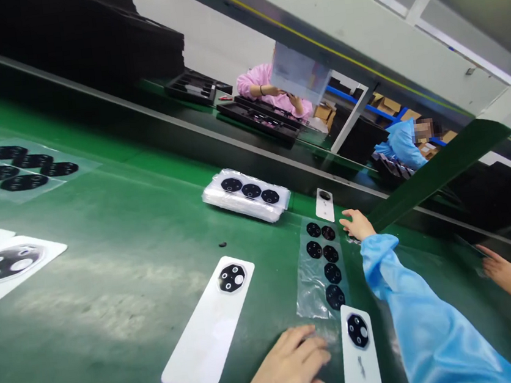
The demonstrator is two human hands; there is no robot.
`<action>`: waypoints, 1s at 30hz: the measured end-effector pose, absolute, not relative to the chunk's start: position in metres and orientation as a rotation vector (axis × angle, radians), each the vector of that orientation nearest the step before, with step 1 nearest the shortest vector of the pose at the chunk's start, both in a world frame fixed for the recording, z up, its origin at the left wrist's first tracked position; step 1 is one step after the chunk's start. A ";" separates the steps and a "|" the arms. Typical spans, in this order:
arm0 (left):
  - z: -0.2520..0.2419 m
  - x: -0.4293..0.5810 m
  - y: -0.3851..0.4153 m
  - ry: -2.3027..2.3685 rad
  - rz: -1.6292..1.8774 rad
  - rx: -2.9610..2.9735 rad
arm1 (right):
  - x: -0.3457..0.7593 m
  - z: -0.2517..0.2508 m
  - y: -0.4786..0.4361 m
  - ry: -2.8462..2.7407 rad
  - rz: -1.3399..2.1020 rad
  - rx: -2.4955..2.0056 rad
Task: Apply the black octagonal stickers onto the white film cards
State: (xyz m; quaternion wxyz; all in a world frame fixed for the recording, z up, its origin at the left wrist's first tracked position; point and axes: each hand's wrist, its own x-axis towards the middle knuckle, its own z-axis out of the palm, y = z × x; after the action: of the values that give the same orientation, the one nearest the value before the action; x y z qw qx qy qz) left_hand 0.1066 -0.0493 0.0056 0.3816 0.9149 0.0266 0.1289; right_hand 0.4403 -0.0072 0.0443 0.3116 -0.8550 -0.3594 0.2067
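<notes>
My left hand hovers low over the green bench, palm down, fingers loosely apart, holding nothing visible. To its left lies a white phone back cover with a black camera disc. A second phone back cover lies just right of it. My right hand is stretched out to the far side, fingers partly bent and apart, beside a small-looking phone back cover. Something small and shiny below that hand is partly hidden. Between my hands lies a clear film sheet with several black octagonal camera stickers.
A stack of clear film sheets sits at the back. More sticker film and phone covers lie left. A co-worker's hand is at the right, near a slanted green post. A small black bit lies mid-bench.
</notes>
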 end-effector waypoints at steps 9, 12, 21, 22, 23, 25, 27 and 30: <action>-0.007 0.150 -0.075 -0.288 0.412 2.762 | 0.354 0.042 -0.115 -1.580 0.729 -2.218; -0.013 0.154 -0.085 -0.458 0.493 2.809 | 0.344 0.035 -0.120 -1.595 0.645 -2.284; -0.011 0.121 -0.086 -0.435 0.550 2.791 | 0.350 0.030 -0.111 -1.650 0.659 -2.358; -0.007 0.117 -0.086 -0.433 0.541 2.783 | 0.350 0.030 -0.110 -1.655 0.668 -2.360; -0.004 0.113 -0.087 -0.412 0.535 2.785 | 0.351 0.030 -0.109 -1.659 0.677 -2.360; 0.000 0.107 -0.089 -0.355 0.541 2.789 | 0.352 0.030 -0.108 -1.664 0.696 -2.358; 0.001 0.101 -0.088 -0.319 0.545 2.759 | 0.353 0.030 -0.107 -1.661 0.706 -2.357; -0.006 0.088 -0.080 -0.361 0.556 2.689 | 0.352 0.030 -0.109 -1.644 0.686 -2.354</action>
State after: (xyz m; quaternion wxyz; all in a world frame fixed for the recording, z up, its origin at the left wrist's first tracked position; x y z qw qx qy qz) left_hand 0.0878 -0.0803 -0.0057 0.1849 0.9542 -0.1283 0.1973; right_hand 0.3517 -0.1091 0.0302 0.0947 -0.7938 -0.5544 0.2315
